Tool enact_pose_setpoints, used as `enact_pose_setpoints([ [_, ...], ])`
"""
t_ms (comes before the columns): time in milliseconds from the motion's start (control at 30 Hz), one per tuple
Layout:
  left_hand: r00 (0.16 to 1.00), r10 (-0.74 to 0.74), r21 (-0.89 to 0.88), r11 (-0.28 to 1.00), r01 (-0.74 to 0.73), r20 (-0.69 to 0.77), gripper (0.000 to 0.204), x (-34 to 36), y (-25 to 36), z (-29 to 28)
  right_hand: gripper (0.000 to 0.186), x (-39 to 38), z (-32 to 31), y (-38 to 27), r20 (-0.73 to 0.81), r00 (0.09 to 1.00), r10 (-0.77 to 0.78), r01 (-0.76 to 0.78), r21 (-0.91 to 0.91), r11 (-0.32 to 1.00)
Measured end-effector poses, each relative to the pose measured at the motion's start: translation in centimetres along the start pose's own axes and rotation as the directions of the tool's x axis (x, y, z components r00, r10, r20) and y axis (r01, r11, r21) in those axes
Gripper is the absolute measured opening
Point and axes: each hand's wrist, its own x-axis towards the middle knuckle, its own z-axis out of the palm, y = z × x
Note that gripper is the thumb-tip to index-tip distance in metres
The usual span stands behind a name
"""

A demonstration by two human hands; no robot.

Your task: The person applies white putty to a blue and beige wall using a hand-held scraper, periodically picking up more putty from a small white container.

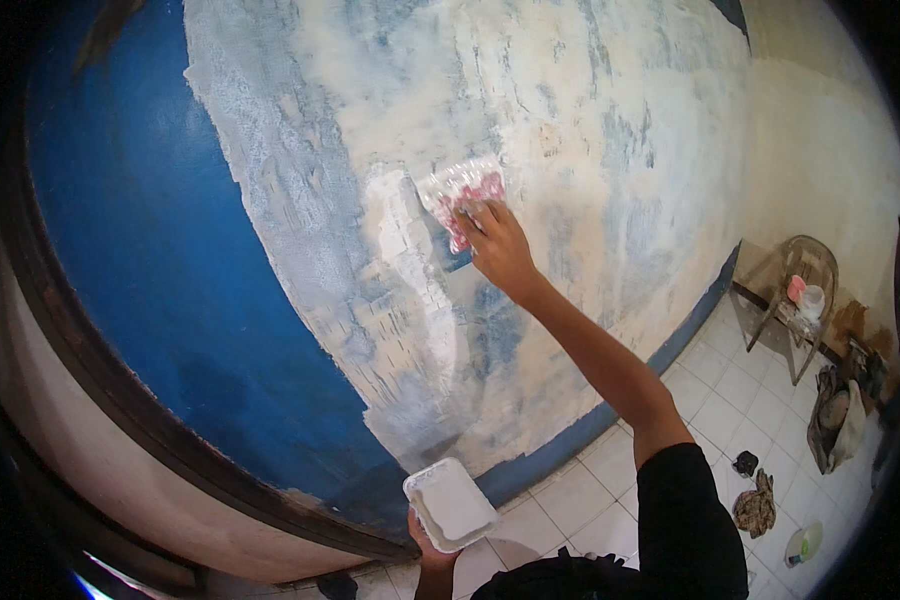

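My right hand grips a putty spreader, a wide flat blade with a red part, smeared with white paste. Its blade lies against the wall, which is patchy with white and cream filler over blue paint. Beside the blade, a thick fresh white streak of filler runs down the wall. Low in front of me, my left hand holds a white rectangular tray by its edge, with white paste inside. The fingers under the tray are mostly hidden.
Bare blue paint covers the wall's left side, bordered by a dark curved frame. At right, a chair carries a pink item and a white container. Cloths, a pale greenish bowl and a dark bundle lie on the white tiles.
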Motion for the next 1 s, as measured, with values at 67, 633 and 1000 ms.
enact_pose_setpoints([
  [67,1.0,0.005,-0.005,1.0,-0.005,-0.019,0.072,0.0,0.1,-0.1,0.05,-3.0,0.1,-0.8,0.039,0.997,0.059,-0.062,0.059,0.996],
  [633,0.999,-0.029,0.067,0.997,0.031,-0.041,0.074,1.1,-0.9,-1.2,0.054,-23.5,-3.0,-7.8,0.34,0.934,0.113,-0.179,0.168,0.969],
  [1000,0.993,-0.1,-0.133,0.985,0.108,0.064,0.074,0.9,-0.3,0.5,0.048,-2.3,-0.1,-0.1,0.076,0.994,0.082,-0.081,-0.006,0.997],
])
